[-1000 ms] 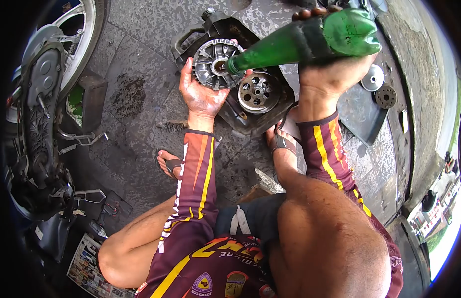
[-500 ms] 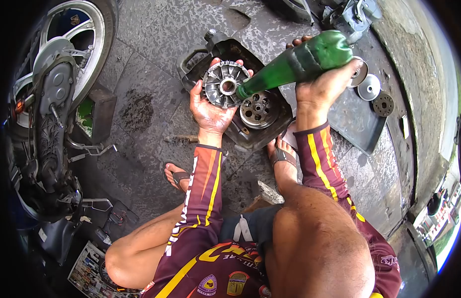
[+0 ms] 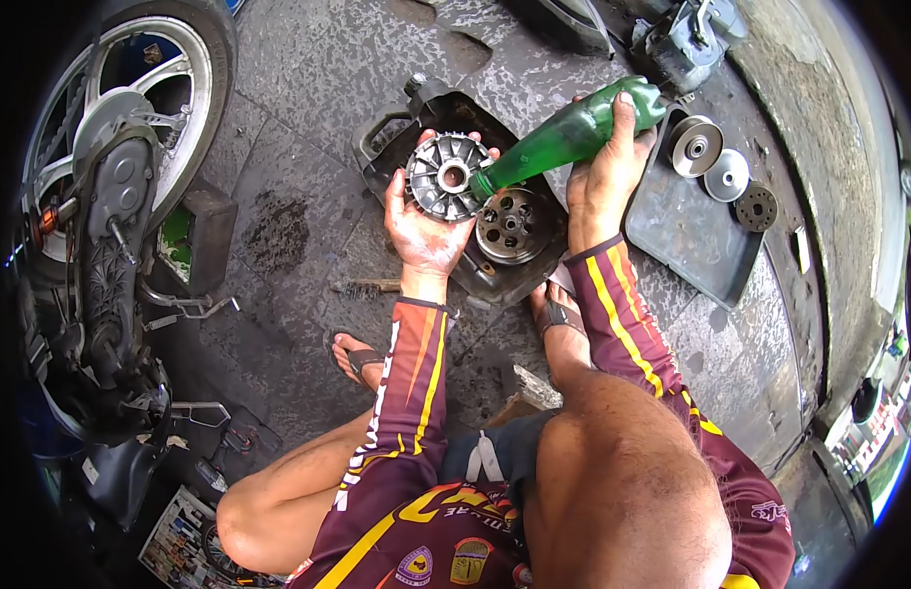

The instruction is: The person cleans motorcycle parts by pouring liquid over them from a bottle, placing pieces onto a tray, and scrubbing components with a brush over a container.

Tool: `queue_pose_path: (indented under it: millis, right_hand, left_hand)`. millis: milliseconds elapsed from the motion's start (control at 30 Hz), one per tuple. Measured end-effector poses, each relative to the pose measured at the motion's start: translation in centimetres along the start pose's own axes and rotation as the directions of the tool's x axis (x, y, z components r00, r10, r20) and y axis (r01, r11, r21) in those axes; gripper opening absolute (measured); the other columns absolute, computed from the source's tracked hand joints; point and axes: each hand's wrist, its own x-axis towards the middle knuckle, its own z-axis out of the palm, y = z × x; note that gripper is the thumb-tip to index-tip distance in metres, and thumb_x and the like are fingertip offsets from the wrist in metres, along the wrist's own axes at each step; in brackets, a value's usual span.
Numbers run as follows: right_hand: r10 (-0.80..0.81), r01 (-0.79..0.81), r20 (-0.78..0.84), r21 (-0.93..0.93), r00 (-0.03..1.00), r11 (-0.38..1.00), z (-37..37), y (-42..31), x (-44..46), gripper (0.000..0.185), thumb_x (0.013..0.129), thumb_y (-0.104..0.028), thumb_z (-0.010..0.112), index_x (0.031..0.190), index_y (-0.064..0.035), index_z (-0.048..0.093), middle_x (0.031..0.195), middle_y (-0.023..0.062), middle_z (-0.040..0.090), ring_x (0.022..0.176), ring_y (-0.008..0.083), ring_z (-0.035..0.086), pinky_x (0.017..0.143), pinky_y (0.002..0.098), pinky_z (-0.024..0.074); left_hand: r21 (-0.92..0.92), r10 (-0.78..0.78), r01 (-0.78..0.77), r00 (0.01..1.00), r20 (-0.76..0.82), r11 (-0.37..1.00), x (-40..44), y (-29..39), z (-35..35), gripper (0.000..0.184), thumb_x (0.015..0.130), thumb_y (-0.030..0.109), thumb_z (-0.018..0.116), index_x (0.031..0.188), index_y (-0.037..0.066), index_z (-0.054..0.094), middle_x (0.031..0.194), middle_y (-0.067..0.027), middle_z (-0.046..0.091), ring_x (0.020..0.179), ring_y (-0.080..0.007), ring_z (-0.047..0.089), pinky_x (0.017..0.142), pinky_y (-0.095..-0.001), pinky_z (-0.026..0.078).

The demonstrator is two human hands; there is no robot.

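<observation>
My left hand (image 3: 428, 240) holds a finned metal pulley (image 3: 446, 175) from below, its round hub facing up. Wrapped round a green plastic bottle (image 3: 559, 135) is my right hand (image 3: 609, 177). The bottle tilts with its mouth down at the pulley's right edge; whether liquid is flowing out I cannot tell. Beneath both lies a black drain pan (image 3: 495, 285) with a handle and a spout cap. A round metal drum with holes (image 3: 510, 226) rests in the pan, partly under the bottle neck.
To the right, a flat grey tray (image 3: 686, 245) carries metal discs (image 3: 697, 146) along its far edge. A motorcycle wheel (image 3: 195, 98) and engine casing (image 3: 117, 167) stand at the left. A brush (image 3: 367, 286) lies on the floor near my feet.
My right hand and the bottle's base have swung a little left and down, so the bottle's label side has turned. The pulley stays in my left hand under the bottle mouth.
</observation>
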Motion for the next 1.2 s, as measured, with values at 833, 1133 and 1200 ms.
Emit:
queue_pose_path:
  millis: [833,1133,1200]
  right_hand:
    - [-0.073,0.181,0.573,-0.134,0.816,0.974,4.3,-7.3,-4.0,0.042,0.089,-0.017,0.07,0.12,0.006,0.053,0.112,0.0203,0.065,0.105,0.0337,0.066,0.091,0.042,0.0525]
    - [-0.073,0.172,0.563,-0.126,0.823,0.977,4.2,-7.5,-4.1,0.045,0.089,-0.018,0.069,0.122,0.0077,0.052,0.117,0.0225,0.064,0.11,0.0352,0.063,0.094,0.0425,0.0514]
    - [-0.104,0.196,0.565,-0.104,0.818,0.975,4.5,-7.7,-4.1,0.047,0.09,-0.02,0.069,0.122,0.0085,0.051,0.118,0.0232,0.063,0.111,0.0367,0.063,0.094,0.0438,0.0513]
  left_hand:
    - [0.476,0.171,0.039,0.905,-0.39,0.879,0.3,1.4,-2.5,0.056,0.085,0.043,0.071,0.127,0.011,0.052,0.125,-0.0118,0.05,0.119,-0.0262,0.049,0.102,-0.0527,0.043]
    - [0.403,0.06,0.097,0.932,-0.358,0.91,0.0,1.3,-1.2,0.056,0.086,0.04,0.07,0.13,0.013,0.049,0.124,-0.0137,0.05,0.115,-0.0299,0.052,0.097,-0.054,0.047]
    - [0.444,0.087,0.089,0.929,-0.361,0.892,0.1,1.2,-2.2,0.052,0.087,0.037,0.07,0.128,0.012,0.051,0.121,-0.0101,0.053,0.114,-0.0261,0.054,0.096,-0.052,0.047]
